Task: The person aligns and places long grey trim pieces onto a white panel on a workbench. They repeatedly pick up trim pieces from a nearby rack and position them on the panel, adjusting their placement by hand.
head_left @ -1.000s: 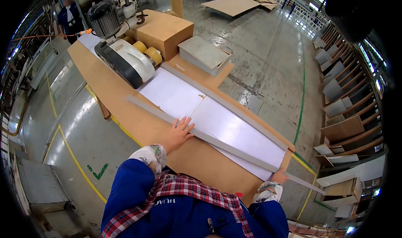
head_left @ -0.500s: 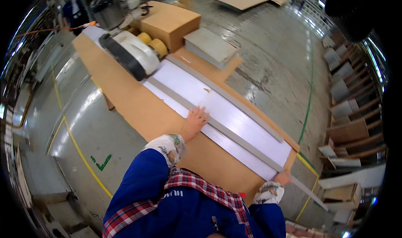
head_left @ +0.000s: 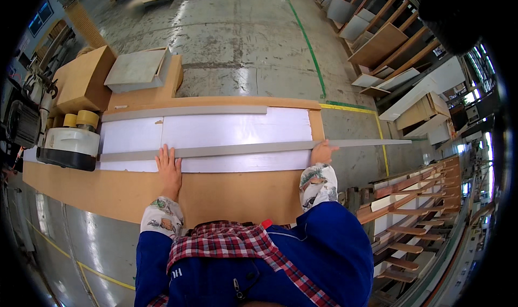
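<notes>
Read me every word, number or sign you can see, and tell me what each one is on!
Blue work clothing: a short bit of white lettering on the chest; I won't copy it out.
Long grey strip and white panel: no writing that I can read.
White-and-black machine part: none readable.
Background: anything printed there is too small or blurred to read.

Blue sleeves, white printed cuffs

Board-topped in tan: surface | overlaid lengthwise with white panel | lying on panel: long gray strip, overhanging right end | along far edge: shorter gray strip | back left: tan box, gray box
</notes>
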The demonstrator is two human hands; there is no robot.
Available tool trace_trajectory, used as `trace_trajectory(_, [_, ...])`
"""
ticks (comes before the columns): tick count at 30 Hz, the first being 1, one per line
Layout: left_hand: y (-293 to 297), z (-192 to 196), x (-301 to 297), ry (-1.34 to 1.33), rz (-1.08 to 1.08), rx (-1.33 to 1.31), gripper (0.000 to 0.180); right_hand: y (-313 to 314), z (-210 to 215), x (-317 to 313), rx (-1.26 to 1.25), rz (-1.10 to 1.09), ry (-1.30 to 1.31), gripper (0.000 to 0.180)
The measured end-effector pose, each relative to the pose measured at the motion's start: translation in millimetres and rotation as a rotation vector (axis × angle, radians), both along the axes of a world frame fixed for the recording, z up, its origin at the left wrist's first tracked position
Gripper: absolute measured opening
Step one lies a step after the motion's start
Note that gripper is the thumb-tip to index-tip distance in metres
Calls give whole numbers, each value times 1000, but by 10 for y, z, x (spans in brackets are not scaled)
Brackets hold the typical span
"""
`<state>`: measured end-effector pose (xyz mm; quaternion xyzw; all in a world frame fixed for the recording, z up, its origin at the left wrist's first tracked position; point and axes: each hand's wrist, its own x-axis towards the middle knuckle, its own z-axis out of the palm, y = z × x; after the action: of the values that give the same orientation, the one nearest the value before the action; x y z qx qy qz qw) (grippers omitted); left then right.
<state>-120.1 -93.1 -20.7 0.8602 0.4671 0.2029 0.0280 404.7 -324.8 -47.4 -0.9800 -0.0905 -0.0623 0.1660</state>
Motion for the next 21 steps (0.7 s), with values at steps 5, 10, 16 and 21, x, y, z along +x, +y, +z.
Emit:
trace_trajectory(5, [-22, 22, -80, -212, 44, 102, 57, 296, 100, 12, -205, 83, 157, 67])
trace_trajectory(10, [-69, 216, -38, -318, 131, 93, 65, 253, 315, -49, -982, 624, -62, 40])
trace_trajectory(16, [-62, 238, 221, -232, 133, 98, 58, 179, 152, 331, -597, 313, -42, 42])
trace_trajectory(21, [-84, 359, 313, -219, 142, 74, 56, 347, 153, 420, -458, 175, -4, 43])
